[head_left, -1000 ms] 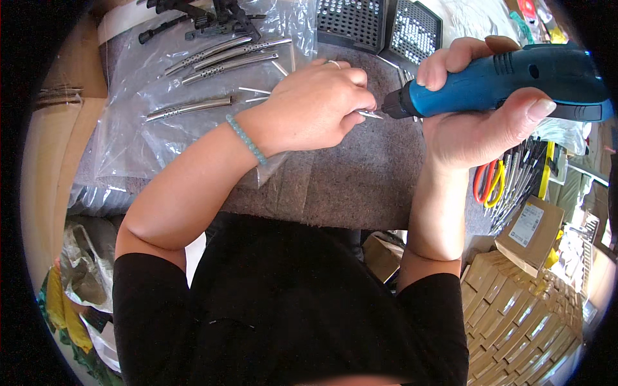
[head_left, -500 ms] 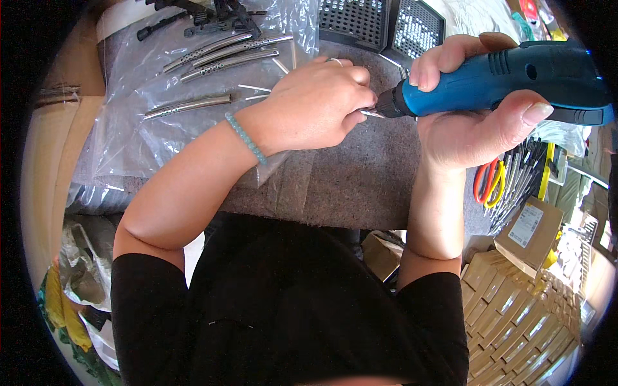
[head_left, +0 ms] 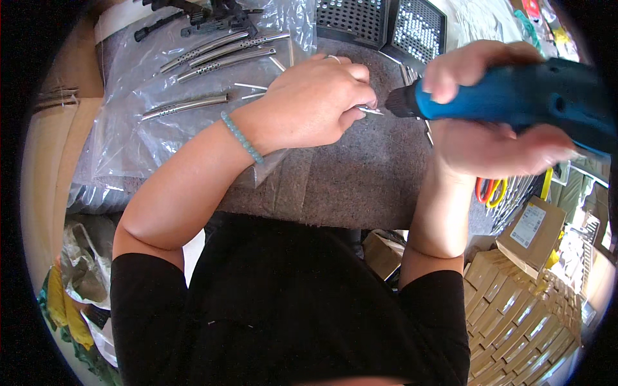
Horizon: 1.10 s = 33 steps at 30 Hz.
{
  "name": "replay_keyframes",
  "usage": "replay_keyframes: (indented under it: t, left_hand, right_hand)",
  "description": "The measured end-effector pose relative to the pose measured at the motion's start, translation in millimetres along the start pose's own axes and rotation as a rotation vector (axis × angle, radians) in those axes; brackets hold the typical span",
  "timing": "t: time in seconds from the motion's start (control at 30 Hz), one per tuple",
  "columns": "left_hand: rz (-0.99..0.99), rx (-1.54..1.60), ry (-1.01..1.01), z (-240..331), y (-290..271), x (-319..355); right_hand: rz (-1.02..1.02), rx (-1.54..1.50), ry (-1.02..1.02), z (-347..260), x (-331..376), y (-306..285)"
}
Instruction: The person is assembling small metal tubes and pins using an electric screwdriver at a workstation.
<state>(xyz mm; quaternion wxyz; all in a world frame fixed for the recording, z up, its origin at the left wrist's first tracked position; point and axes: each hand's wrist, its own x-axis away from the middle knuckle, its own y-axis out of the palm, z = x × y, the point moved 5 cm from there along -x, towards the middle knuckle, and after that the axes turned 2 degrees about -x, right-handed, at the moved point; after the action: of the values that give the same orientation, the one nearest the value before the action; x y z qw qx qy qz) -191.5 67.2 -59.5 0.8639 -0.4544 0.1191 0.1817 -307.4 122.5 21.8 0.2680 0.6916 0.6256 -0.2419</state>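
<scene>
My left hand [head_left: 315, 101] rests on the table with thumb and finger pinched together. A thin, shiny metal piece [head_left: 371, 111] sticks out from between its fingertips, and the rest is hidden in the fingers. My right hand [head_left: 476, 109] is wrapped round a blue cordless power screwdriver [head_left: 496, 96], a little blurred. Its black chuck [head_left: 402, 103] points left at the metal piece, with a small gap between them. Beside my left hand, several curved, perforated metal tubes [head_left: 226, 64] and a few thin white rods [head_left: 251, 86] lie on a clear plastic sheet [head_left: 135, 83].
Two black perforated trays [head_left: 351, 22] stand at the back, one with many small shiny parts. Black brackets [head_left: 219, 16] lie at the far left. Right of my forearm are red and yellow-handled pliers [head_left: 492, 193], a bundle of thin rods and a cardboard box [head_left: 531, 230].
My right hand has drawn the power screwdriver to the right, so its chuck has come away from the piece at my left fingertips. My left hand has hardly moved.
</scene>
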Motion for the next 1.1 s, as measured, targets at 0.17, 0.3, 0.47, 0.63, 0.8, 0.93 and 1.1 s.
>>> replay_keyframes:
  t: [0.17, 0.3, 0.47, 0.63, 0.8, 0.93, 1.1]
  left_hand:
    - [0.007, -0.022, 0.0, 1, -1, -1]
    - [-0.029, -0.03, -0.02, 1, 0, -3]
    - [0.05, -0.06, -0.005, 3, -2, -3]
    - [0.038, -0.065, -0.008, 2, 0, -3]
    - [0.017, -0.058, -0.01, 2, -1, -4]
    - [0.016, -0.066, -0.023, 2, -1, -4]
    - [0.019, -0.073, -0.032, 1, -1, -4]
  right_hand:
    - [0.109, -0.099, 0.011, 1, 2, -5]
    - [0.218, -0.146, 0.041, 3, 3, -9]
    - [0.187, -0.12, 0.017, 3, 4, -7]
    - [0.184, -0.107, 0.012, 2, 3, -5]
    - [0.172, -0.07, -0.014, 1, 3, -7]
    - [0.169, -0.108, -0.004, 5, 5, -5]
    - [0.142, -0.076, 0.008, 5, 4, -4]
